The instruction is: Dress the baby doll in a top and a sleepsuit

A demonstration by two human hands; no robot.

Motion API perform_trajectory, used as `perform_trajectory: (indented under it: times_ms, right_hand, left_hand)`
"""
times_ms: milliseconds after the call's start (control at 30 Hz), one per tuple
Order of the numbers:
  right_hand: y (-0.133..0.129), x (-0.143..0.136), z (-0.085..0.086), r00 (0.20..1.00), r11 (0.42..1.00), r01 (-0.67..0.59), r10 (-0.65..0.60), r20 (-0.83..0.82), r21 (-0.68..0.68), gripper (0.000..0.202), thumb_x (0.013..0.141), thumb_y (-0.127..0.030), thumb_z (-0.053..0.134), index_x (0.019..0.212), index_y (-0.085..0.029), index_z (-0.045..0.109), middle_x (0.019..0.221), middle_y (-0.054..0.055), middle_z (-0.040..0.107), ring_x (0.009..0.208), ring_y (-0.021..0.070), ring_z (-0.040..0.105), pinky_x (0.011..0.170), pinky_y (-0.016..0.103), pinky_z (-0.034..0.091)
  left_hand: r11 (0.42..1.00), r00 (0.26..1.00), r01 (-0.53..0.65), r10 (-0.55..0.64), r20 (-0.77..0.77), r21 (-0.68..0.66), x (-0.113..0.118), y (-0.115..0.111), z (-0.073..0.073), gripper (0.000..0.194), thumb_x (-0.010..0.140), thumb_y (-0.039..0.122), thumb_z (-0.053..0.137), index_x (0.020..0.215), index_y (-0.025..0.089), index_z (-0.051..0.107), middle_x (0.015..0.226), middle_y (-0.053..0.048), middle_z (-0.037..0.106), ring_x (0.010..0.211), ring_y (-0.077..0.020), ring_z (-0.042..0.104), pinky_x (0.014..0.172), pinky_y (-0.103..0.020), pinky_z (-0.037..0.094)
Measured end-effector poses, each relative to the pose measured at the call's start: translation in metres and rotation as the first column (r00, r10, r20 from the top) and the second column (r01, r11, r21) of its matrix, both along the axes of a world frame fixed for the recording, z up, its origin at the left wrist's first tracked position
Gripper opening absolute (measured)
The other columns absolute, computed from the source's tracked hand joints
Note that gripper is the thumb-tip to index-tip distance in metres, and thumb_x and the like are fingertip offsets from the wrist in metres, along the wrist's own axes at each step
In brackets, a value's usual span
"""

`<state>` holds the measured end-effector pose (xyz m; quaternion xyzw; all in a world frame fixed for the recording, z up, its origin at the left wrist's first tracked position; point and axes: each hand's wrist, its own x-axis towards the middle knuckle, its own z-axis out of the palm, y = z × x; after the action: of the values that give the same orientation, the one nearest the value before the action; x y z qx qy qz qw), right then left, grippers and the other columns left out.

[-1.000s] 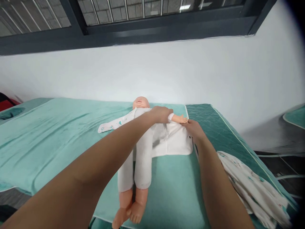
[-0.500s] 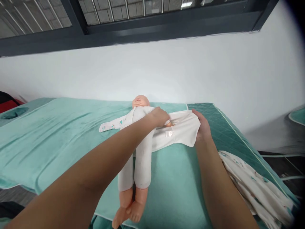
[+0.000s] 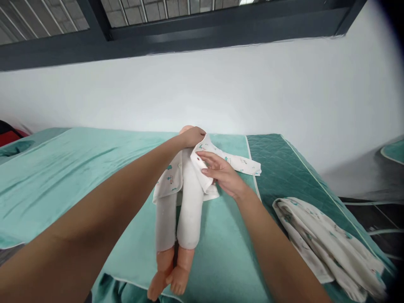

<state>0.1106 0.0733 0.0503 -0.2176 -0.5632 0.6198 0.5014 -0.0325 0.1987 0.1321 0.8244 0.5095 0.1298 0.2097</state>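
A baby doll [image 3: 190, 219] with a white cloth body lies on its back, bare plastic feet toward me. Its head is mostly hidden behind my left hand [image 3: 193, 136]. A white baby shirt [image 3: 241, 164] with small printed figures is around the doll's upper body, its front hanging apart. One sleeve stretches out to the right over the doll's arm. My left hand is closed on the shirt's edge near the neck. Lower on the same front panel, my right hand [image 3: 222, 171] has thumb and fingers around the shirt's edge.
Under the doll spreads a light green sheet [image 3: 126, 168], with a darker quilted green strip [image 3: 268, 168] to the right. A crumpled printed white cloth [image 3: 328, 244] lies at the right. Behind the bed stands a white wall [image 3: 202, 92] below a dark window frame [image 3: 221, 33].
The right side of the shirt has come over the doll's arm and shoulder. My left hand has moved up to the neck, and my right hand has moved inward from the far right.
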Motion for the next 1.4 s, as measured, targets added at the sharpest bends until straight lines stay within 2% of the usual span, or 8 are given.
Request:
perform_trajectory:
  times_ms: [167,267,533,700,833,933,1133,1400]
  right_hand:
    - [-0.004,-0.001,0.001,0.988,0.998,-0.062,0.061,0.145,0.005,0.050,0.083,-0.033,0.070,0.131,-0.037,0.057,0.148,-0.001,0.049,0.077,0.0114,0.057,0.048,0.020,0.045]
    - [-0.006,0.001,0.003,0.985,0.995,-0.089,0.083,0.150,0.037,0.049,0.085,-0.034,0.068,0.132,-0.035,0.057,0.149,0.000,0.048,0.074,0.0103,0.056,0.052,0.021,0.048]
    - [-0.013,0.002,0.008,0.988,0.986,-0.132,0.123,0.094,0.101,0.036,0.086,-0.036,0.068,0.121,-0.029,0.064,0.143,0.005,0.055,0.069,0.0085,0.059,0.066,0.027,0.051]
    - [-0.007,0.004,0.005,0.999,0.993,0.037,-0.039,0.014,0.115,0.024,0.087,-0.036,0.067,0.108,-0.024,0.067,0.120,0.007,0.069,0.070,0.0114,0.060,0.064,0.028,0.051]
    - [-0.004,0.000,-0.001,0.984,0.978,0.167,-0.173,0.043,0.128,0.020,0.086,-0.035,0.068,0.101,-0.023,0.068,0.104,0.005,0.072,0.083,0.0145,0.064,0.069,0.027,0.050]
    - [-0.004,-0.004,-0.005,0.975,0.981,0.142,-0.162,0.152,0.129,0.021,0.085,-0.038,0.069,0.099,-0.022,0.070,0.091,0.003,0.070,0.076,0.0133,0.061,0.066,0.026,0.048]
    - [-0.008,-0.009,-0.005,0.920,0.965,0.130,-0.202,0.335,0.227,0.022,0.088,-0.041,0.064,0.099,-0.022,0.069,0.070,-0.003,0.056,0.060,0.0102,0.048,0.056,0.024,0.038]
    - [-0.023,-0.015,0.007,0.640,0.771,0.015,-0.496,0.587,0.636,0.042,0.081,-0.051,0.072,0.114,-0.027,0.064,0.100,0.000,0.059,0.083,0.0140,0.057,0.067,0.027,0.040]
  left_hand:
    - [0.995,0.983,0.101,-0.103,-0.153,-0.020,-0.004,-0.007,0.008,0.053,0.071,0.053,0.067,0.115,0.025,0.070,0.099,-0.005,0.068,0.091,-0.0207,0.061,0.077,-0.027,0.046]
    - [0.991,0.967,0.108,-0.085,-0.241,0.085,-0.002,-0.005,0.007,0.051,0.068,0.035,0.070,0.117,0.026,0.069,0.098,-0.003,0.066,0.092,-0.0210,0.061,0.081,-0.028,0.045]
    - [0.949,0.983,-0.146,0.172,-0.068,0.280,-0.024,0.006,-0.013,0.029,0.075,0.015,0.056,0.098,0.021,0.073,0.100,-0.006,0.068,0.091,-0.0208,0.060,0.079,-0.030,0.046]
    - [0.867,0.969,-0.183,0.240,-0.066,0.464,-0.034,-0.005,-0.020,0.031,0.078,0.008,0.048,0.094,0.021,0.072,0.103,-0.010,0.066,0.102,-0.0260,0.057,0.082,-0.036,0.044]
    - [0.869,0.932,-0.351,0.290,0.216,0.349,-0.043,-0.018,-0.020,0.020,0.083,0.018,0.052,0.092,0.019,0.069,0.101,-0.007,0.067,0.090,-0.0203,0.059,0.080,-0.033,0.045]
    - [0.849,0.865,-0.452,0.344,0.364,0.272,-0.057,-0.034,-0.025,0.017,0.083,0.026,0.055,0.094,0.019,0.066,0.093,-0.004,0.067,0.083,-0.0181,0.058,0.078,-0.031,0.045]
    - [0.810,0.856,-0.482,0.354,0.377,0.334,-0.094,-0.088,-0.057,0.018,0.087,0.029,0.053,0.097,0.020,0.065,0.089,-0.002,0.062,0.083,-0.0169,0.057,0.081,-0.031,0.044]
    - [0.852,0.838,-0.486,0.392,0.380,0.192,-0.116,-0.181,-0.087,0.025,0.092,0.040,0.052,0.110,0.024,0.059,0.088,0.001,0.057,0.077,-0.0152,0.053,0.072,-0.030,0.044]
